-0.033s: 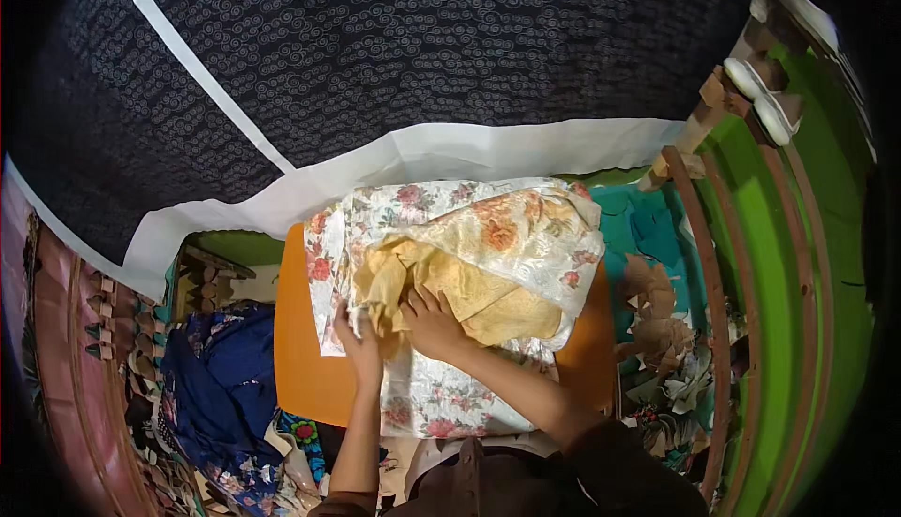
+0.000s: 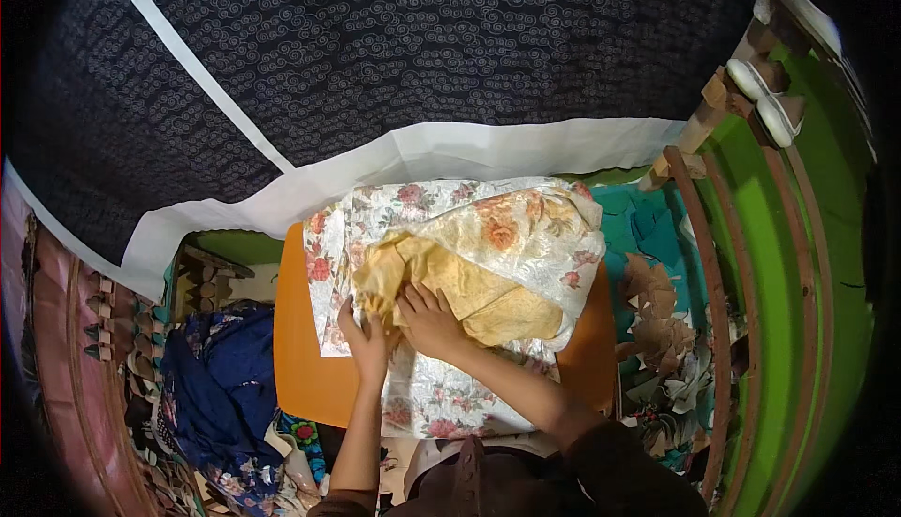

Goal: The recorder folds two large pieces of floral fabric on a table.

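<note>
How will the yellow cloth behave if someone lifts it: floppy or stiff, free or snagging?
Probably floppy: the yellow cloth bunches into soft creases near the left hand. Likely light, since it looks like thin fabric. It may drag the floral cloth, which borders it closely; whether they're joined, I can't tell.

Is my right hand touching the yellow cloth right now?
Touching. The head view shows the right hand, its back facing up, laid over the yellow cloth with no gap showing between them.
</note>
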